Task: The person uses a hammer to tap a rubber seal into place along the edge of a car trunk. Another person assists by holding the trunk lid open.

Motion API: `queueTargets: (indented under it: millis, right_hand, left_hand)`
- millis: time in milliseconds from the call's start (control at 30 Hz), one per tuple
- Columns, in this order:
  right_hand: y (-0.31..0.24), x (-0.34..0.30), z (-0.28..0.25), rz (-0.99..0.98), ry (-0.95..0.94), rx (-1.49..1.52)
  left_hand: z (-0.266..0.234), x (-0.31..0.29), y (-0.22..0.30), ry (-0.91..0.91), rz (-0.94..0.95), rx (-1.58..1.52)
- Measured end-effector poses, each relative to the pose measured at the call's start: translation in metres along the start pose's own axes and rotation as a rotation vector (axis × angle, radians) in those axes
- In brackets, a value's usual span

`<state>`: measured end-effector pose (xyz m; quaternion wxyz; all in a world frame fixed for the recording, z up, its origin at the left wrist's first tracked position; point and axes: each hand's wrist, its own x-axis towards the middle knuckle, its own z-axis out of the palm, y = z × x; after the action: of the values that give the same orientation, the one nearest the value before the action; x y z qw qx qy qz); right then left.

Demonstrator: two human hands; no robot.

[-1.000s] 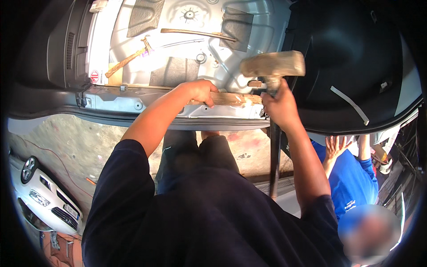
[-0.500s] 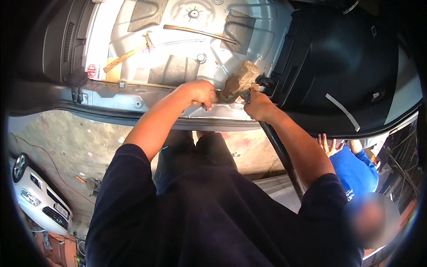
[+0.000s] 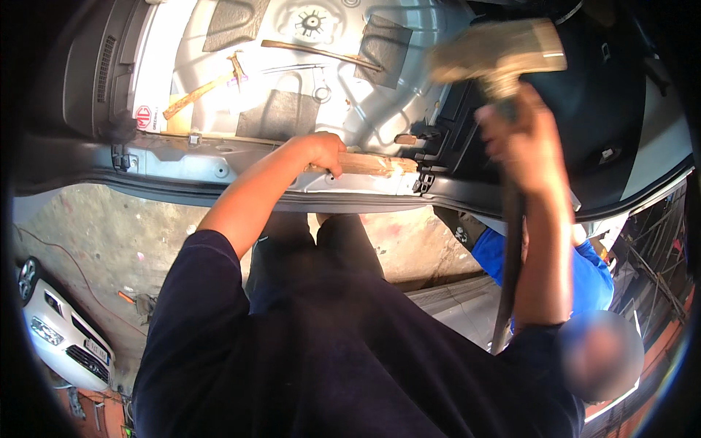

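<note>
Right hand (image 3: 522, 142), blurred, is curled round the handle of a long-handled hammer (image 3: 502, 58) close below its head, at the right of the frame; the left hand (image 3: 327, 152), near the centre, is closed over one end of a piece of wood (image 3: 376, 165).

Largest is the car's luggage bay: its silver metal floor (image 3: 343, 120) fills the upper middle of the frame, with black trim (image 3: 584, 109) at the upper right and a pale metal sill (image 3: 182, 160) across the middle. At the lower left stands a white car (image 3: 69, 332); at the lower right is a person in a blue shirt (image 3: 591, 274), partly behind the forearm.

The big hammer's broad head hangs above the trim at the upper right, and its dark handle runs down toward the lower right. From the left hand, the piece of wood stretches rightward along the sill.

On the floor at the upper left lie dark pads (image 3: 276, 115) and a small wooden-handled hammer (image 3: 193, 98); a thin brown bar (image 3: 321, 52) slants across the upper middle. Smallest is a wooden block (image 3: 405, 139), just above the wood's right end.
</note>
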<state>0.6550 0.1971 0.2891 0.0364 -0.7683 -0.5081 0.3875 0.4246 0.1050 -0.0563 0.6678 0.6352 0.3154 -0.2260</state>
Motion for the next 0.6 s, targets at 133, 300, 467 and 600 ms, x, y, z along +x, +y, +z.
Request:
queueTargets:
  millis: [133, 300, 467, 600]
  right_hand:
    - [-0.053, -0.014, -0.083, -0.221, 0.349, -0.153]
    - [-0.031, 0.002, -0.011, -0.087, 0.361, -0.251]
    - [0.125, -0.036, 0.136, 0.125, -0.119, -0.502]
    - [0.078, -0.003, 0.064, 0.238, -0.225, -0.122]
  left_hand:
    - [-0.008, 0.0, 0.013, -0.043, 0.03, 0.051]
    - [-0.009, -0.01, 0.008, -0.02, -0.012, 0.082]
    - [-0.012, -0.013, 0.028, 0.054, 0.057, 0.072]
    - [-0.025, -0.01, -0.01, 0.156, 0.035, 0.117]
